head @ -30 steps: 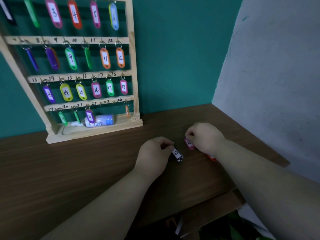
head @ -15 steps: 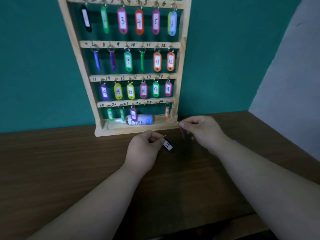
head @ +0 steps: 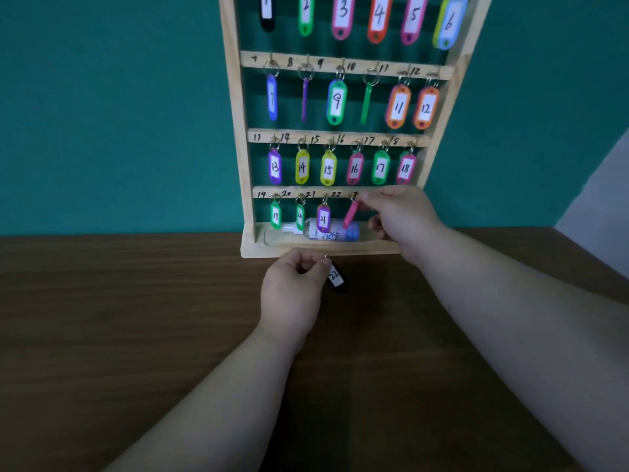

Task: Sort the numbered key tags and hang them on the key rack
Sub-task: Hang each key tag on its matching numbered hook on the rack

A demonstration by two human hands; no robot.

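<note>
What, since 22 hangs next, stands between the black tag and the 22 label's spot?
The right hand holds a pink tag by that spot on the bottom rail, above the black tag in the left hand. Nothing else.

Key rack (head: 235, 131): one. Cross rails (head: 340, 62) in view: three.
Key tags (head: 336, 102) visible: twenty-three.
Hanging free on hooks: twenty-one. Six in top row, six in second, six in third, three in bottom.
Tags in fingers: two. Pink tag (head: 350, 214) pinched by right hand (head: 405, 219), black tag (head: 336, 278) pinched by left hand (head: 292, 287).
Edge-on tags, number unreadable: three.
Bottle (head: 350, 233) in rack base: one.
Hands: two. Table (head: 136, 318): one.
</note>
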